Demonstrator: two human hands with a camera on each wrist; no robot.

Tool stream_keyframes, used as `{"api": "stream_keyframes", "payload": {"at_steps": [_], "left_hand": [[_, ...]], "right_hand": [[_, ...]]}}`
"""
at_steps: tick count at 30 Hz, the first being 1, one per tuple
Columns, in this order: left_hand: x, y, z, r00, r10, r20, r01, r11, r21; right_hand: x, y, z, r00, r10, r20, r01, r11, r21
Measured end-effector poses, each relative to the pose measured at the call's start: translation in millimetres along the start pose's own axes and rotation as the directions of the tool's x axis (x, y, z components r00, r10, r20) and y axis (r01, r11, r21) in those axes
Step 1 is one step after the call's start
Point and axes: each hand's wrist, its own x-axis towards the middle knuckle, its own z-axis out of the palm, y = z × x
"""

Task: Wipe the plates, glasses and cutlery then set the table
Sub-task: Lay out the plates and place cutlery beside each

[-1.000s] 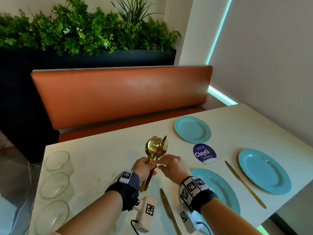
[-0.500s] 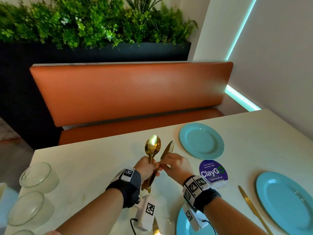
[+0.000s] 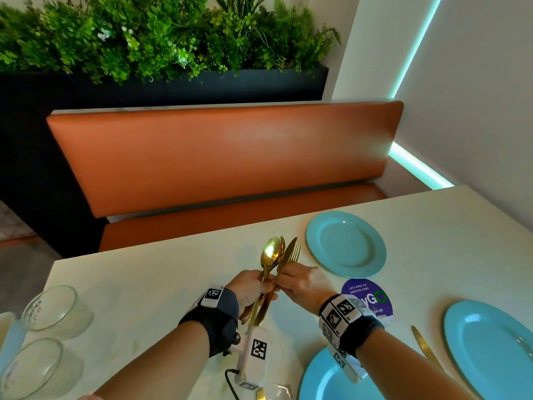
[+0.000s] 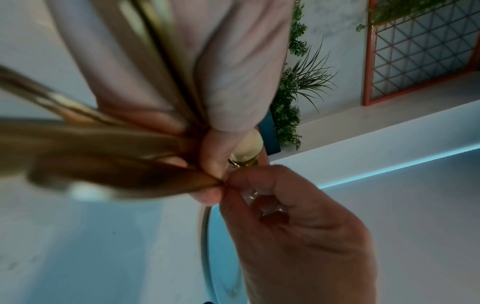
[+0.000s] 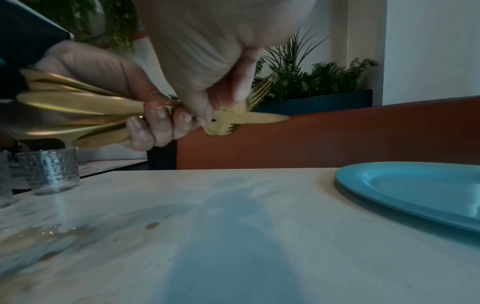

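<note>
Above the near-middle of the table [image 3: 150,284], the left hand [image 3: 251,290] is wrapped round a bunch of gold cutlery [image 3: 272,255], handles down, spoon bowls, knife blade and fork tines fanned upward. The right hand [image 3: 300,281] pinches one piece at the neck, just right of the left fist and touching the bundle; which piece it has is hard to tell. Judgement: pieces are stiff, thin, polished metal, likely slick and prone to slide against each other, so the pick is best taken low on the neck or handle, clear of tines and blade edge. Three blue plates [image 3: 346,243] lie right; one knife [image 3: 424,345] already placed; glasses [image 3: 54,307] stand far left.
</note>
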Motion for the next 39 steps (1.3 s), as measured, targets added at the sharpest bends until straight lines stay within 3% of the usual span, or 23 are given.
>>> {"api": "stream_keyframes", "payload": {"at_steps": [16,20,22,23,26,27,30,31,34,39], "left_hand": [[6.9,-5.5,-7.4,0.997,0.014,-0.074,-0.009,0.998,0.068],[11.0,-0.7,-13.7,0.985,0.051,-0.164,-0.050,0.999,0.010],[13.2,3.8,-20.1,0.967,0.065,-0.246,-0.077,0.996,-0.039],[14.5,7.0,-24.2,0.957,0.067,-0.281,-0.085,0.995,-0.055],[22.4,14.4,-37.2,0.931,0.073,-0.358,-0.105,0.992,-0.072],[25.8,15.7,-40.7,0.927,0.074,-0.367,-0.110,0.991,-0.077],[34.6,15.6,-46.4,0.933,0.047,-0.356,-0.103,0.985,-0.138],[37.2,13.8,-47.7,0.937,0.038,-0.347,-0.099,0.982,-0.160],[41.8,6.3,-52.2,0.946,0.025,-0.322,-0.079,0.985,-0.153],[48.8,-4.1,-61.6,0.952,0.014,-0.304,-0.067,0.984,-0.165]], "right_hand": [[8.9,1.4,-3.2,0.978,-0.110,0.177,0.128,0.988,-0.091],[4.0,6.2,0.0,0.966,0.058,0.250,-0.045,0.997,-0.059],[7.7,9.3,-3.3,0.931,0.226,0.287,-0.224,0.974,-0.040],[12.3,13.9,-6.1,0.873,0.359,0.330,-0.362,0.931,-0.055],[29.3,38.1,-10.9,0.510,0.711,0.484,-0.752,0.642,-0.149],[34.5,48.4,-7.9,0.407,0.754,0.516,-0.816,0.553,-0.166],[47.5,74.3,11.9,0.181,0.805,0.565,-0.937,0.316,-0.150],[50.0,80.4,20.6,0.113,0.812,0.572,-0.940,0.274,-0.204],[55.3,88.5,41.4,0.014,0.848,0.530,-0.925,0.212,-0.315],[53.6,97.3,65.4,-0.024,0.835,0.550,-0.970,0.114,-0.215]]}}
